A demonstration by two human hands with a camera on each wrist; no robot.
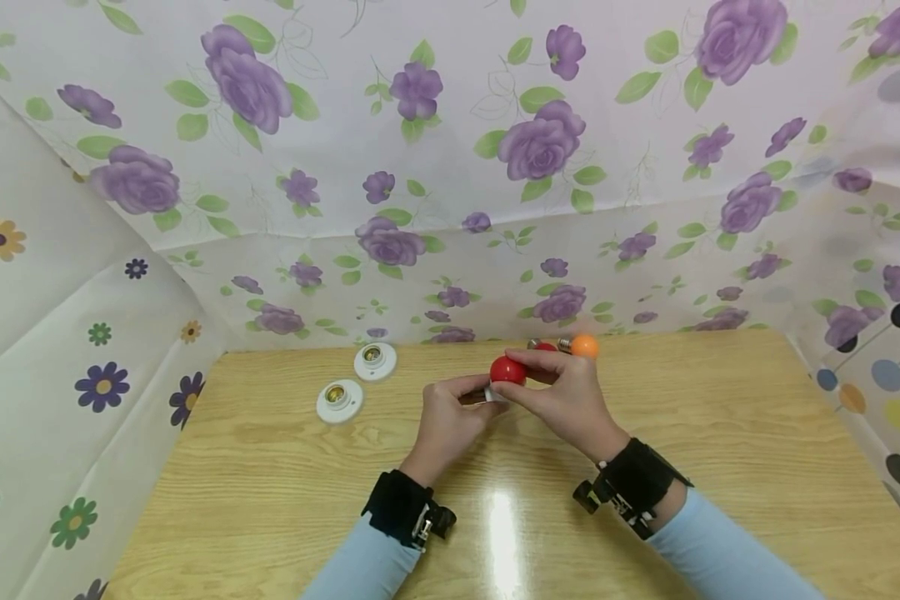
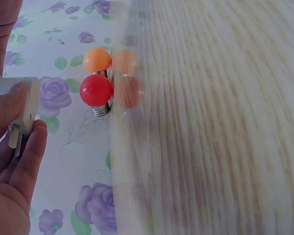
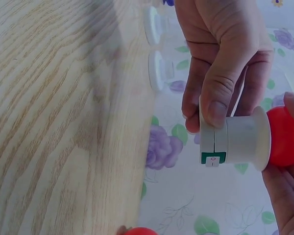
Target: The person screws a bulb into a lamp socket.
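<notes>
Between both hands, over the table, is a white plug-in lamp socket point(image 3: 240, 139) with a small switch on its side. My left hand point(image 1: 450, 421) grips its body, thumb across it, and two flat metal prongs point(image 2: 14, 137) stick out below in the left wrist view. A red light bulb point(image 1: 507, 371) sits at the socket's open end, its base hidden inside the collar. My right hand point(image 1: 570, 400) pinches the round bulb between thumb and fingers; in the right wrist view only part of that hand shows, at the right edge.
Two white round lamp holders point(image 1: 340, 401) lie at the table's back left. Behind my right hand lie another red bulb point(image 2: 96, 90) and an orange bulb point(image 1: 585, 346) with metal screw bases. A flowered cloth point(image 1: 450, 167) stands along the wooden table's point(image 1: 270, 500) back edge.
</notes>
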